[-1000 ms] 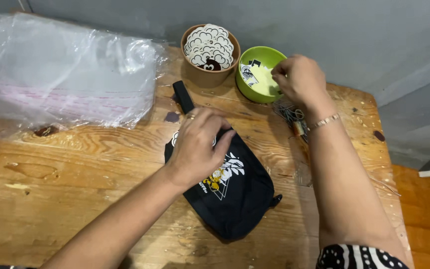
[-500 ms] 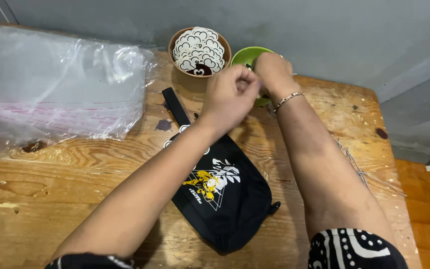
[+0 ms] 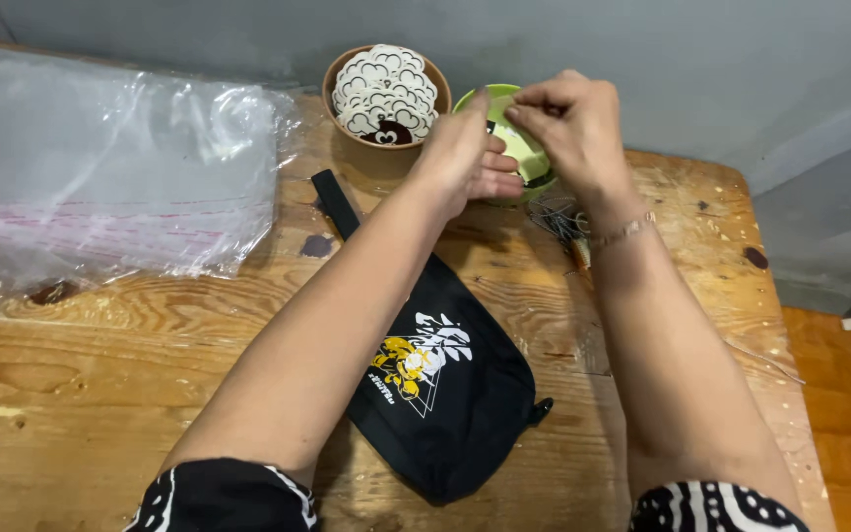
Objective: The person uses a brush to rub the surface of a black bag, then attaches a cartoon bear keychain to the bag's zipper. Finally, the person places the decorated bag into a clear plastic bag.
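Note:
My left hand [image 3: 467, 153] and my right hand [image 3: 568, 116] meet over a green bowl [image 3: 514, 148] at the back of the wooden table [image 3: 130, 374]. Both pinch a small item between fingertips above the bowl; it is too small to make out. Beside the green bowl a brown bowl [image 3: 342, 123] holds several white round tags [image 3: 384, 84]. A black pouch [image 3: 445, 389] with a yellow and white print lies flat under my forearms, its black strap [image 3: 332, 202] running toward the brown bowl.
A stack of clear plastic bags [image 3: 110, 163] covers the table's left back part. A bundle of thin cords [image 3: 565, 219] lies under my right wrist. A grey wall runs behind the table; the right edge drops to an orange floor [image 3: 849, 414].
My left hand lifted off the black pouch and went up to the green bowl to join my right hand. The pouch now lies untouched.

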